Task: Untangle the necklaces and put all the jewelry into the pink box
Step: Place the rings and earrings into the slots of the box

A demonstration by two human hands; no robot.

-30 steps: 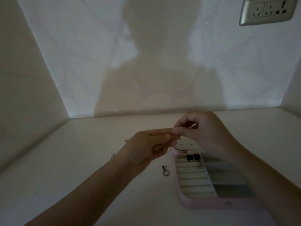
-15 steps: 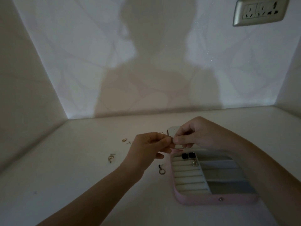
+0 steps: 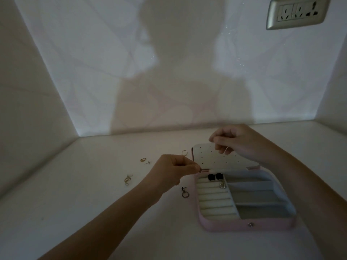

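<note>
Lid (image 3: 216, 158): is opened behind the box (image 3: 247, 225).
Studs (image 3: 215, 176): are seated inside the box, rear left.
Hoop (image 3: 185, 193): is laid just left of the box.
Earrings (image 3: 127, 180): are scattered farther left.

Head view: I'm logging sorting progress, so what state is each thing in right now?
pink box, open, lid raised.
left hand, pinches a small dark piece beside the lid.
right hand, pinches a thin strand over the lid.
black earrings, seated in the box's ring rolls.
silver earring, in the box.
gold ring, loose on the table.
hoop earring, loose on the table, left of the box.
</note>
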